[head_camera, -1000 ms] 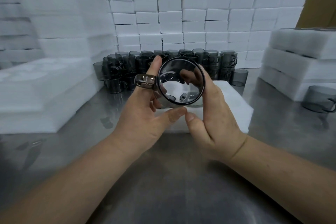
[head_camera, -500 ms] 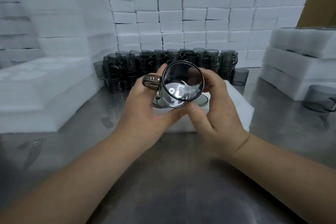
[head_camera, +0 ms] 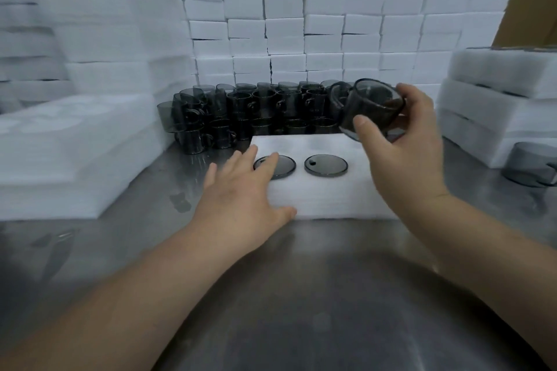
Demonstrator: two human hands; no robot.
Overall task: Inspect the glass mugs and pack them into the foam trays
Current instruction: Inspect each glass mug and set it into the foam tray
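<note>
On the counter [head_camera: 301, 286], a foam tray [head_camera: 334, 199] is seemingly steadied by the flat left hand [head_camera: 241, 190]. A smoked-glass mug [head_camera: 372, 107] is clasped, tilted, by the right hand [head_camera: 404, 156].

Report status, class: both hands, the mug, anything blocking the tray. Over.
Left grip open, flat on foam tray, fingers over a seated mug. Right grip holds tilted mug above tray's far right. Path clear.

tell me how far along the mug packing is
Done: a left disc and a right disc, likely packed glassware, sit in the foam tray. In hand: the right hand grips a mug above it; the left hand rests open on the tray. Left: the crowd of mugs behind.
</note>
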